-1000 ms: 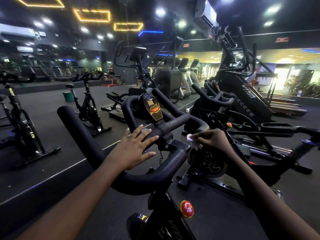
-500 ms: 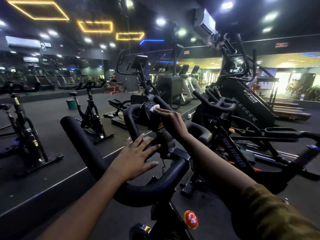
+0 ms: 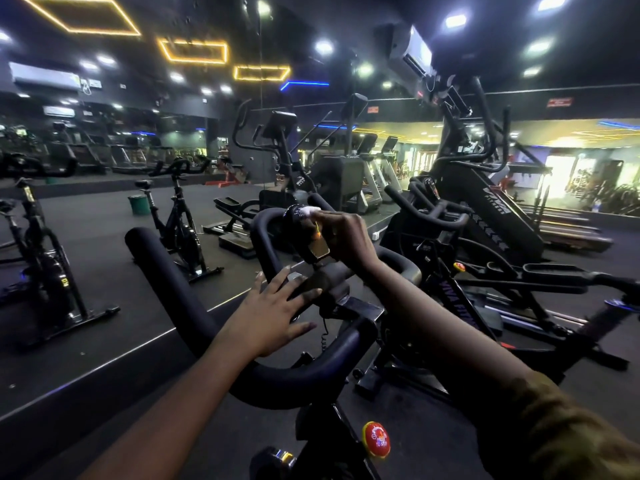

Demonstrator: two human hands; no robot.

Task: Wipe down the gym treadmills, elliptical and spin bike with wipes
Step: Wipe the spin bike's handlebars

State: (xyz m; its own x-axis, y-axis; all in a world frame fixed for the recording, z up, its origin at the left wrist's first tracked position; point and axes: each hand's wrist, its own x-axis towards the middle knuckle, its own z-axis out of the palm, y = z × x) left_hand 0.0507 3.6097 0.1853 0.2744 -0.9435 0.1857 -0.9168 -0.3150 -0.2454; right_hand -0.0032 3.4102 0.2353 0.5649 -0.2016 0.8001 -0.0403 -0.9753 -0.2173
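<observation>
Two hands on the spin bike [image 3: 322, 424]: right hand [image 3: 346, 237] pinches the white wipe [image 3: 309, 211], bunched at the top edge of the console [image 3: 317, 249]. It's soft, limp, light stuff, best held wadded. Left hand [image 3: 273, 313] lies flat and splayed on the centre of the handlebar [image 3: 166, 271].

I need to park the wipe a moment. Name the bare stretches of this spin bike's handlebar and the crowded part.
Bare: the left horn, from its tip down to the left hand, and the near bend between the forearms. Crowded: the centre, where the left hand lies flat and the right hand holds the wipe on the console.
</observation>
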